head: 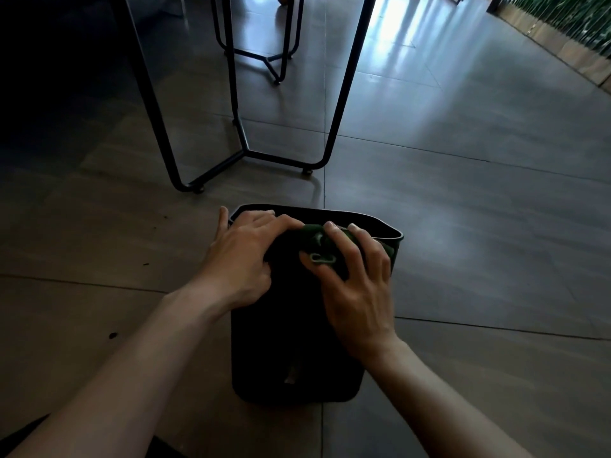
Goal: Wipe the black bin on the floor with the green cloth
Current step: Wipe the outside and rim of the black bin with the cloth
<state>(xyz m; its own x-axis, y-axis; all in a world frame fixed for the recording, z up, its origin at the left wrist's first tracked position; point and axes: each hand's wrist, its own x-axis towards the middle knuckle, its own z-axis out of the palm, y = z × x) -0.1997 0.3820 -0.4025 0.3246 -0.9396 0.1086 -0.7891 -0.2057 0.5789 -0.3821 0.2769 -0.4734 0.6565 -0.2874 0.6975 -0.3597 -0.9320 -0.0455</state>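
While on the black bin (291, 345), green cloth (319, 246) under right hand (357, 285)

A dim room with a floor (463, 200) of large grey-brown tiles. A black metal table frame (244, 150) stands on it. Beyond the frame stands a second black frame (276, 57); to its right daylight glares on the tiles, near a wall of greenery (568, 18).

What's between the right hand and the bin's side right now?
The green cloth, bunched under the right hand against the black bin, in the head view.
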